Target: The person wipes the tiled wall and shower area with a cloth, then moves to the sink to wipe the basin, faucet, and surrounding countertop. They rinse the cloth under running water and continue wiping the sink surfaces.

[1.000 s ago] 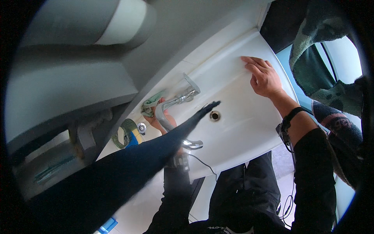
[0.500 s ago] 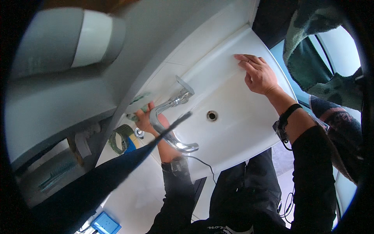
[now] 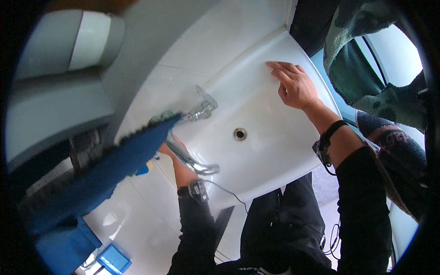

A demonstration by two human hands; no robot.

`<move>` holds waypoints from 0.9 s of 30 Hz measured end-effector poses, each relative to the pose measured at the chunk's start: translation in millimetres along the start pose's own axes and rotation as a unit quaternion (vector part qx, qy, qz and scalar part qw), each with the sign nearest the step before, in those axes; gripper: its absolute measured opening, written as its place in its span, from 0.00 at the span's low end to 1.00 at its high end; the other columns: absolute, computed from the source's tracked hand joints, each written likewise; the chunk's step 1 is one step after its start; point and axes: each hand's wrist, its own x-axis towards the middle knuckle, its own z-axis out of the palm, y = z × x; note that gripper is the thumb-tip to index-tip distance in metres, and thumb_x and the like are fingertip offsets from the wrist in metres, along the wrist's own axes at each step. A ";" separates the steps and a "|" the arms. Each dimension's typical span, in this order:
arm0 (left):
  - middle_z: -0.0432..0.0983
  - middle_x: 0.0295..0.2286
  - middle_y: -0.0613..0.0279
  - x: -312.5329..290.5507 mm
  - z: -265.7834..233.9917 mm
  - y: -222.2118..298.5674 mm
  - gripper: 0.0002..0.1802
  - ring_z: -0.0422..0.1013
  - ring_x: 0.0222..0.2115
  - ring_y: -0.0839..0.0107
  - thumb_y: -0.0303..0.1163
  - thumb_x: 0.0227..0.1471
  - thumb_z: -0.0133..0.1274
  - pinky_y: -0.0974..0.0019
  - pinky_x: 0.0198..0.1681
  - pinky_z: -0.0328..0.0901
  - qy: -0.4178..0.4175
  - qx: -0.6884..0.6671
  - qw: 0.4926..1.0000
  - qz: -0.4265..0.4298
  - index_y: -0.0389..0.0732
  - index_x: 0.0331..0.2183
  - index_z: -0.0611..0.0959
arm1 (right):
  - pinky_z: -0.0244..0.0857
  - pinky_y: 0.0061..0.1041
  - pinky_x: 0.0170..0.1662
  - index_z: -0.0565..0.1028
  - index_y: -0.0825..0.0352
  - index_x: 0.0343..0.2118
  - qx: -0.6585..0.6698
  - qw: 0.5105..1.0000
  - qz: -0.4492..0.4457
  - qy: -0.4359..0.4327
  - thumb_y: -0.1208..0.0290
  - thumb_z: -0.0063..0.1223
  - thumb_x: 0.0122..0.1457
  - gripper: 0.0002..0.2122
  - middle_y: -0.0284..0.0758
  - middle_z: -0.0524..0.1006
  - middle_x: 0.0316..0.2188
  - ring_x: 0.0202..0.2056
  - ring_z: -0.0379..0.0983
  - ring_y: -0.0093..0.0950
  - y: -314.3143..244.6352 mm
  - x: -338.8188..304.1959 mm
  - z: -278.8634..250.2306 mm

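Observation:
A white washbasin with a round drain hole lies before me. My right hand is over its far right part, fingers stretched out and holding nothing; whether it touches the basin is unclear. On the left, my left hand reaches behind the curved chrome faucet. A blue cloth hanging close to the camera covers its fingers, so any hold is hidden. Just above the cloth's tip shows a bit of something greenish against the tiled wall.
A grey-and-white cylinder sits on a grey shelf at upper left. Towels hang along the right side. A thin cord runs from my left wrist device over the basin's near edge. A blue box stands at lower left.
The blue cloth shows broader and now covers my left fingers, which were visible by a greenish item at the wall. The basin has shifted slightly left in view. My right hand keeps its pose.

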 end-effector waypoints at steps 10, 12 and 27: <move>0.82 0.51 0.39 -39.6 18.8 -8.1 0.25 0.77 0.54 0.38 0.24 0.55 0.65 0.42 0.63 0.69 -0.137 0.343 0.890 0.267 0.34 0.55 0.84 | 0.68 0.39 0.66 0.77 0.63 0.52 -0.005 1.000 0.007 -0.006 0.83 0.54 0.57 0.19 0.30 0.77 0.69 0.69 0.71 0.31 -0.7 -1.6 0.4; 0.81 0.50 0.39 -53.2 30.7 0.7 0.24 0.76 0.53 0.39 0.27 0.55 0.64 0.42 0.61 0.69 -0.134 0.318 0.927 0.144 0.33 0.53 0.84 | 0.68 0.39 0.66 0.77 0.63 0.52 0.002 1.000 0.007 0.006 0.83 0.54 0.56 0.19 0.30 0.76 0.69 0.69 0.71 0.31 -0.7 -0.6 0.2; 0.84 0.36 0.59 -124.0 28.6 50.5 0.17 0.78 0.25 0.70 0.38 0.62 0.68 0.67 0.29 0.77 -0.225 -0.098 0.896 -0.371 0.34 0.44 0.85 | 0.67 0.42 0.66 0.77 0.64 0.60 -0.009 1.000 -0.006 -0.018 0.80 0.56 0.59 0.23 0.35 0.75 0.70 0.68 0.70 0.37 -23.3 3.1 -2.4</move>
